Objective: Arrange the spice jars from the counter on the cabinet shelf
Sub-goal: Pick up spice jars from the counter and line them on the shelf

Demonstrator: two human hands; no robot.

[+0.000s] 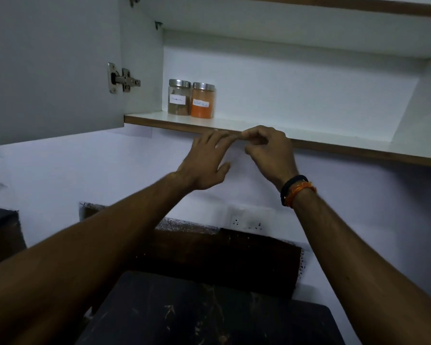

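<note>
Two spice jars stand at the left end of the cabinet shelf; both hands are raised below its front edge and hold nothing.

The brown jar (179, 97) stands in the back-left corner of the cabinet shelf (309, 135), against the side wall; the orange jar (202, 100) stands just beside it on the right, the two touching or nearly so. Both are upright with labels facing forward, a placement that appears intended to start a row from the corner and leave the rest of the shelf free. The left hand (205, 163) has straight, spread fingers and carries nothing. The right hand (268, 150) has loosely curled fingers near the shelf's front edge and grips no jar. The open door (52, 66) hangs at left. No counter jars are in view.
</note>
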